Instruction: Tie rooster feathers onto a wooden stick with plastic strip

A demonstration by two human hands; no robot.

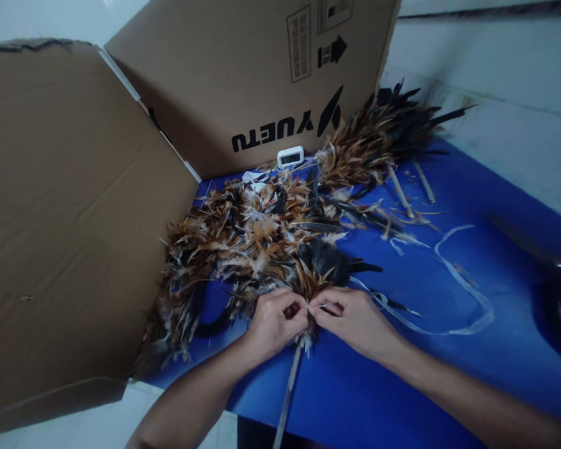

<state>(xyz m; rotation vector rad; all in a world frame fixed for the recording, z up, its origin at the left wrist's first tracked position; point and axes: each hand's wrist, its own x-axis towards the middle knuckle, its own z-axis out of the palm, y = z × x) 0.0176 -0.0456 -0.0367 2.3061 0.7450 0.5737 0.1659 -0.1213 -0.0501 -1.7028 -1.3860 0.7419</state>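
My left hand and my right hand meet at the middle of the view, each with thumb and forefinger pinched. Between their fingertips is a bit of thin white plastic string, whose long end curls over the blue surface on the right. Directly under the hands, brown and black feathers stand bunched around the upper part of a thin wooden stick. The stick's bare lower length points towards me. My fingers partly hide where string and feathers meet.
Loose feathers cover the left of the blue table. Behind stand cardboard panels and a small white digital device. A feather bundle with sticks lies at back right. A dark blurred object sits far right.
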